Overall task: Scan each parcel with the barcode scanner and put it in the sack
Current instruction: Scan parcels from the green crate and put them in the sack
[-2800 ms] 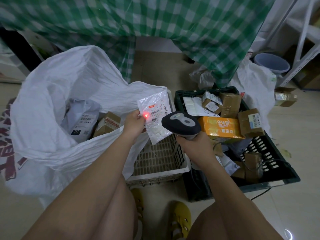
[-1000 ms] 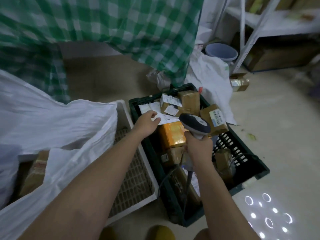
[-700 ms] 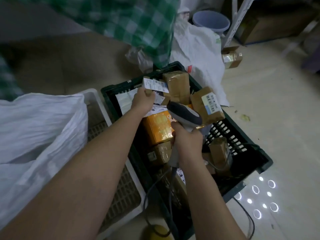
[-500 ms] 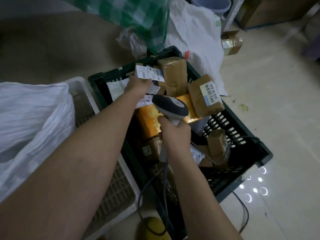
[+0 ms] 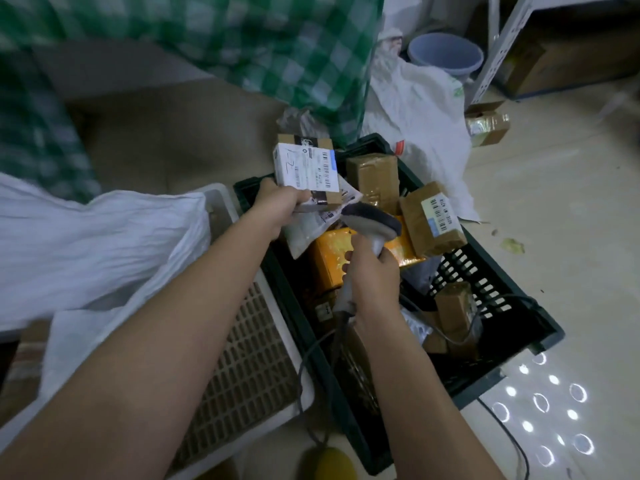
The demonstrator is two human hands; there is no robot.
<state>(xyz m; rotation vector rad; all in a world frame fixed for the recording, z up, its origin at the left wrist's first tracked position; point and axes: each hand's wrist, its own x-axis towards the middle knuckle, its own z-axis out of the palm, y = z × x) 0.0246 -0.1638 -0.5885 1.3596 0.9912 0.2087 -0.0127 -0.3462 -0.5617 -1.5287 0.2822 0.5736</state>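
A green-and-white checked cloth point(image 5: 242, 39) hung across the top of the view. Below it on the left the white woven sack point(image 5: 86, 244) lay crumpled, its edge draped over a white slatted crate point(image 5: 242, 368). Just to the right of that crate, touching it, stood a dark green plastic crate point(image 5: 498, 306) with several taped parcels inside: a brown box with a white barcode label point(image 5: 433, 220) tilted near the far right corner, another brown taped box point(image 5: 374, 178) behind it, and an orange parcel point(image 5: 332, 261) lying lower in the middle. Beyond the green crate a second white bag point(image 5: 415, 109) lay on the pale floor, with a bluish bucket point(image 5: 445, 53) behind it and a small opened carton point(image 5: 486, 123) near a white shelf leg.

The left hand point(image 5: 277, 202) held a small cardboard parcel with a white shipping label point(image 5: 306, 166) raised above the far left corner of the green crate, fingers curled round its lower edge together with a flat pale mailer point(image 5: 311, 226) that hung beneath it. The right hand point(image 5: 372, 278) gripped the handle of the barcode scanner point(image 5: 370, 221), fingers wrapped tightly round it, the scanner's head just below the raised parcel and its cable point(image 5: 311, 355) trailing down toward the person.
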